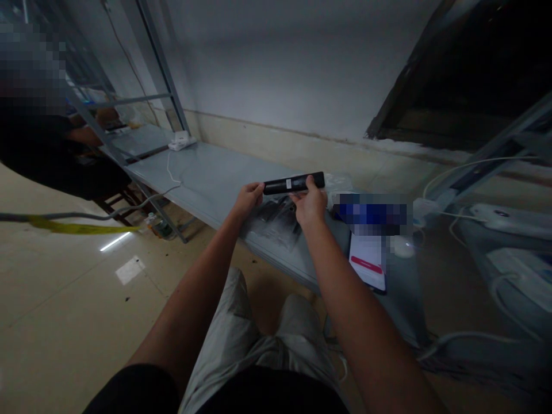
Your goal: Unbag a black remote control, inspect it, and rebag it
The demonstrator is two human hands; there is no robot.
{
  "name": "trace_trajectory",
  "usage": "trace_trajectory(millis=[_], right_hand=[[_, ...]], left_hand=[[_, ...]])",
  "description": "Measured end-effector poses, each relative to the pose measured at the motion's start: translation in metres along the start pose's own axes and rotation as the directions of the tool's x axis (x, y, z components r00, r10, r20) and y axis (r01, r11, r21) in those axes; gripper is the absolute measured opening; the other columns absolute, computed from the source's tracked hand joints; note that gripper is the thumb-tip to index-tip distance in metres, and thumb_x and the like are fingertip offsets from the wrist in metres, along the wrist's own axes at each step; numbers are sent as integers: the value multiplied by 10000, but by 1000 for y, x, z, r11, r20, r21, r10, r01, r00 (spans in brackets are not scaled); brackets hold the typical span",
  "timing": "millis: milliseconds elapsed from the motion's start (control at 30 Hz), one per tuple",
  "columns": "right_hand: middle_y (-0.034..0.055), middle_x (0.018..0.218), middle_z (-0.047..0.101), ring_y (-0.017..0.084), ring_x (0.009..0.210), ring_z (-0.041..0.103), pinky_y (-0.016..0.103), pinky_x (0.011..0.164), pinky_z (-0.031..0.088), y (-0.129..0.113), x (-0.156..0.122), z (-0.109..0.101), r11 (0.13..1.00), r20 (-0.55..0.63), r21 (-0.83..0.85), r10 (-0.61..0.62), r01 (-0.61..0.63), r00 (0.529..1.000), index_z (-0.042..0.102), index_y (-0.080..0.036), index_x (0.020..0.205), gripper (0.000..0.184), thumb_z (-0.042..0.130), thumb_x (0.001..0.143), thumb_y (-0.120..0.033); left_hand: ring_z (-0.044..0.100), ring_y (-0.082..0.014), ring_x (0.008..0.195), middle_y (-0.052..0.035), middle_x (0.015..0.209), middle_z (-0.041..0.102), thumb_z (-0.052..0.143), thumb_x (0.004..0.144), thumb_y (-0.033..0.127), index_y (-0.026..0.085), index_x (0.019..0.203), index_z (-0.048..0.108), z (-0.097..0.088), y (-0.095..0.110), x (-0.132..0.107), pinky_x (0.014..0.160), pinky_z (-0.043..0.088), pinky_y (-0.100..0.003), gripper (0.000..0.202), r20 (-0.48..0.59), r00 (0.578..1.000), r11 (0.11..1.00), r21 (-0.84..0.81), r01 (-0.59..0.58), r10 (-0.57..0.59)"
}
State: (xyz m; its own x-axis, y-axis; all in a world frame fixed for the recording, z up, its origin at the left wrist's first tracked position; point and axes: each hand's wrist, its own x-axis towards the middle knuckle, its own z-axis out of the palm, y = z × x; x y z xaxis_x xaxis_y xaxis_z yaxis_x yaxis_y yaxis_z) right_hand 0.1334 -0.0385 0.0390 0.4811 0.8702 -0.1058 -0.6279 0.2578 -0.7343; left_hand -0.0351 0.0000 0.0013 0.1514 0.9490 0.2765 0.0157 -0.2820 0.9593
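I hold a long, flat black bar (294, 183), shaped like a remote control, level above a grey table (207, 178). My left hand (248, 198) pinches its left end. My right hand (309, 207) grips it from below near the middle, fingers closed. Under the hands lies a clear plastic bag (276, 227) with several dark parts inside.
A phone (368, 265) with a white screen lies on the table to the right, next to a blurred blue item (371, 214). White cables and a grey machine (509, 230) sit at far right. Another person (47, 149) sits at far left beside metal shelving. A white power strip (181, 141) lies at the table's back.
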Motion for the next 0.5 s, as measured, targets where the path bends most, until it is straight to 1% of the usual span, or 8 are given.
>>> trace_trajectory(millis=[200,400,500], right_hand=[[-22,879,677,142,787,671,442,808,604,-2,-7,5,1000,-10,16,-1,1,1000,593,-223,1007,284,690,829,-421],[-21,879,678,143,761,677,439,783,613,-2,-7,4,1000,-2,19,-4,4,1000,582,-221,1006,270,684,837,-405],[-24,862,672,136,739,667,438,776,616,1,-7,2,1000,14,14,-12,12,1000,582,-222,1015,274,672,844,-417]], left_hand=[[370,-70,456,26,500,465,634,884,428,163,664,552,1,0,2,487,270,-221,354,-3,999,995,-90,43,-44],[387,-70,477,23,531,473,596,902,439,166,664,543,-2,-6,3,502,294,-217,366,10,1000,996,-84,-19,20],[398,-68,484,19,540,486,620,881,459,165,658,551,-2,-8,4,505,306,-216,376,4,1000,995,-104,-7,8]])
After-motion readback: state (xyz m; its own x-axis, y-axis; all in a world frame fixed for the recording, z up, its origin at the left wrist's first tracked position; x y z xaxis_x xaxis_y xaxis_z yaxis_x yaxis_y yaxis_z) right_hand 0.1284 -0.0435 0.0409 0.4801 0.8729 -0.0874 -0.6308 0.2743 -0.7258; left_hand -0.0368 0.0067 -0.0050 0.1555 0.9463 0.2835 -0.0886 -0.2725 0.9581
